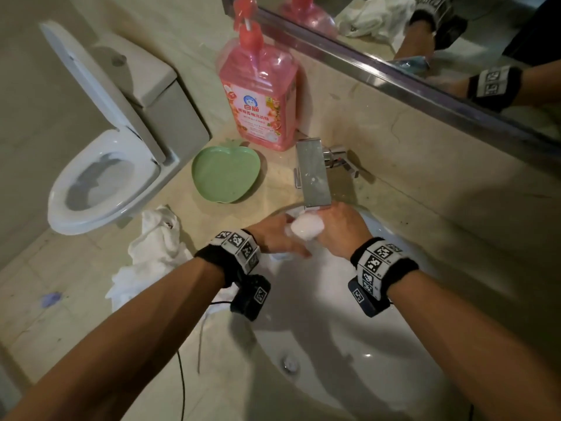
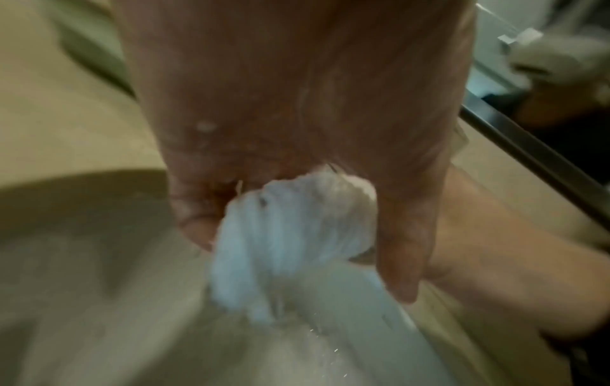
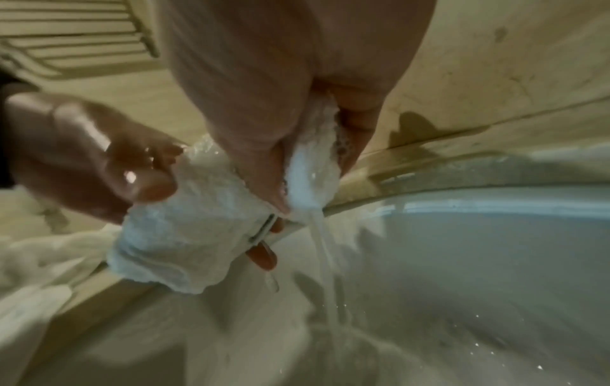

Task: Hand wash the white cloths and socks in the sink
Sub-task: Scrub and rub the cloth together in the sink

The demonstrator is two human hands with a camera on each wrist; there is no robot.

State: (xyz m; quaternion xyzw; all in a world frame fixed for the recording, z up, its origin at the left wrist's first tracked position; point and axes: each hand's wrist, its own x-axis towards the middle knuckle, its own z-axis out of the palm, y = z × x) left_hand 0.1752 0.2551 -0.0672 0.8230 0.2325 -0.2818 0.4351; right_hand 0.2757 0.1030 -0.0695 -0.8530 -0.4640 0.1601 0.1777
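Both hands hold one wet white cloth (image 1: 306, 227) under the chrome faucet (image 1: 312, 174), above the far rim of the white sink (image 1: 349, 344). My left hand (image 1: 277, 235) grips its left part, fingers and thumb wrapped around the bunched cloth (image 2: 293, 235). My right hand (image 1: 337, 229) squeezes the other end, and milky water runs from the cloth (image 3: 204, 224) into the basin. A pile of white cloths and socks (image 1: 151, 256) lies on the counter left of the sink.
A pink pump bottle of detergent (image 1: 258, 95) and a green apple-shaped dish (image 1: 224, 174) stand on the beige counter behind the sink. A toilet (image 1: 103, 177) with raised lid is at the left. A mirror (image 1: 455, 41) runs along the back wall.
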